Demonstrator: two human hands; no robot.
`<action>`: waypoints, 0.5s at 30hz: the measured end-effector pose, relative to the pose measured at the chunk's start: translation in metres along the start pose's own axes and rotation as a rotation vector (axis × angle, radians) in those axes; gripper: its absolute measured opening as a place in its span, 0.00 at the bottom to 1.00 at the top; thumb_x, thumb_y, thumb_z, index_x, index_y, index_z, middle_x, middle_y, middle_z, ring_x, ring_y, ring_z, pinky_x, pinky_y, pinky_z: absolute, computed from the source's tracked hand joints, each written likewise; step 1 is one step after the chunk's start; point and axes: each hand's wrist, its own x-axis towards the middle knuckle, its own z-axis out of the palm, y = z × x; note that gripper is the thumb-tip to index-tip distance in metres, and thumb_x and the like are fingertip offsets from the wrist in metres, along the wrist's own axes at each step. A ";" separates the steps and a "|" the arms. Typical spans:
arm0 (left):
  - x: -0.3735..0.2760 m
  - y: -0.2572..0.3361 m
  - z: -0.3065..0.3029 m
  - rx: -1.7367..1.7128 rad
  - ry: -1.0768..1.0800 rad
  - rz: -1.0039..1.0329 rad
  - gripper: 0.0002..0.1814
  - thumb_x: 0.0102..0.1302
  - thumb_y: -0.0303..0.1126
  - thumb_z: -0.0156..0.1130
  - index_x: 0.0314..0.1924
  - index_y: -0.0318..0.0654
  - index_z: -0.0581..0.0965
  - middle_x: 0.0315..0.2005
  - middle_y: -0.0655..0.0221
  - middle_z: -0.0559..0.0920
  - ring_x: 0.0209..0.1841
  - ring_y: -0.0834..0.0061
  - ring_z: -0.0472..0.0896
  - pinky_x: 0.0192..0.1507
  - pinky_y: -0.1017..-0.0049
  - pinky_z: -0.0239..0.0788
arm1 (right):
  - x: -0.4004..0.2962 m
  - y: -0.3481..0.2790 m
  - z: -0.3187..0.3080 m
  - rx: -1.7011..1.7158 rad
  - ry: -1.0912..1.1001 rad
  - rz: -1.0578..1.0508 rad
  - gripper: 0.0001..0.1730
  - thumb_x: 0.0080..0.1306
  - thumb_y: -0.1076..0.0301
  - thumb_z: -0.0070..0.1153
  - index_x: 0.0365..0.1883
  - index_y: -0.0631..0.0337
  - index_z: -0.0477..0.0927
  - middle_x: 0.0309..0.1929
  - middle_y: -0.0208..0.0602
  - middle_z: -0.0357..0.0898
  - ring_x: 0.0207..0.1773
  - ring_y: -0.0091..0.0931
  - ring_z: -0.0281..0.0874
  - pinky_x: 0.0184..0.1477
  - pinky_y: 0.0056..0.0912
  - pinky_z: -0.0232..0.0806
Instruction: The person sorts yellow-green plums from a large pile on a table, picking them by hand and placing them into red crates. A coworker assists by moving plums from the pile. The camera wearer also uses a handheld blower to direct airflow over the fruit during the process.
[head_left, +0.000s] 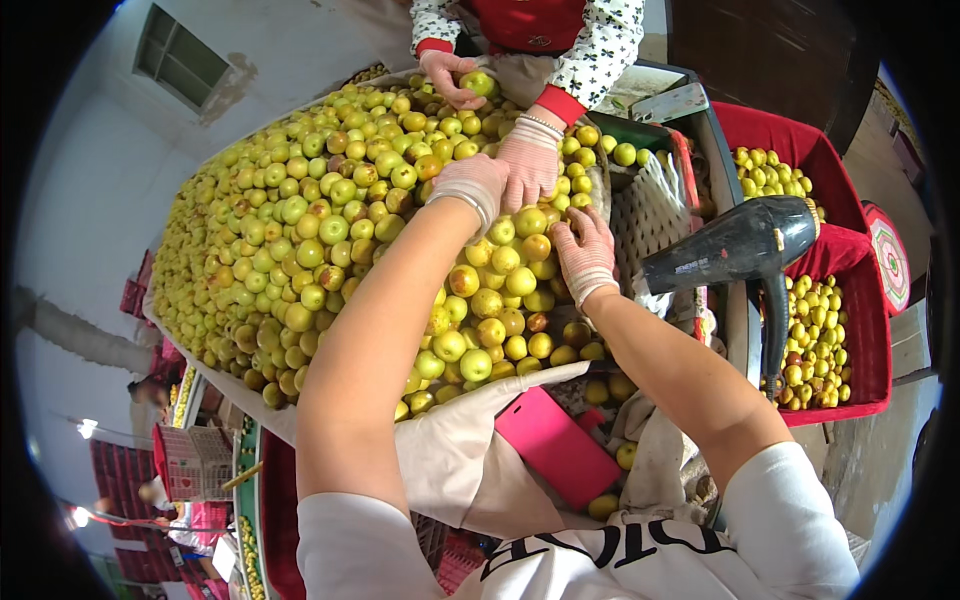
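Observation:
A broad heap of yellow-green jujube fruits (300, 225), some with brown patches, lies on pale cloth before me. My left hand (472, 187), in a pink-and-white striped knit glove, reaches over the heap and meets a co-worker's gloved hand (531, 161); its fingertips are partly hidden, so its hold is unclear. My right hand (589, 251), gloved alike, rests with bent, parted fingers at the heap's right edge, touching fruit. The co-worker's other hand (454, 79) holds a larger green fruit (478, 84) at the top.
A black hair dryer (727, 244) is mounted at the right, beside white foam netting (651, 214). Red cloth-lined bins (874, 367) of fruit stand beyond it. Close to my body lies a pink phone case (556, 448). A plastic crate (196, 461) and a conveyor are at the lower left.

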 end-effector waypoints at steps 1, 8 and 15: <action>0.002 -0.001 0.000 -0.023 -0.056 -0.022 0.06 0.59 0.32 0.59 0.36 0.43 0.77 0.36 0.60 0.82 0.40 0.57 0.80 0.46 0.66 0.72 | -0.001 -0.001 -0.002 -0.017 0.004 -0.005 0.27 0.62 0.51 0.56 0.56 0.57 0.77 0.69 0.46 0.61 0.71 0.42 0.53 0.71 0.40 0.50; -0.033 -0.075 -0.025 -0.419 0.299 -0.030 0.11 0.57 0.32 0.61 0.41 0.43 0.79 0.33 0.65 0.84 0.37 0.68 0.82 0.44 0.72 0.74 | 0.002 0.002 -0.005 -0.078 0.028 -0.036 0.26 0.62 0.51 0.56 0.54 0.58 0.77 0.67 0.45 0.63 0.70 0.42 0.54 0.71 0.40 0.50; -0.093 -0.073 -0.047 0.068 -0.314 0.073 0.31 0.53 0.20 0.59 0.59 0.51 0.74 0.54 0.65 0.75 0.54 0.62 0.76 0.56 0.69 0.69 | 0.003 0.000 -0.007 -0.045 0.021 -0.052 0.26 0.62 0.52 0.56 0.53 0.59 0.77 0.67 0.46 0.63 0.70 0.43 0.54 0.70 0.41 0.50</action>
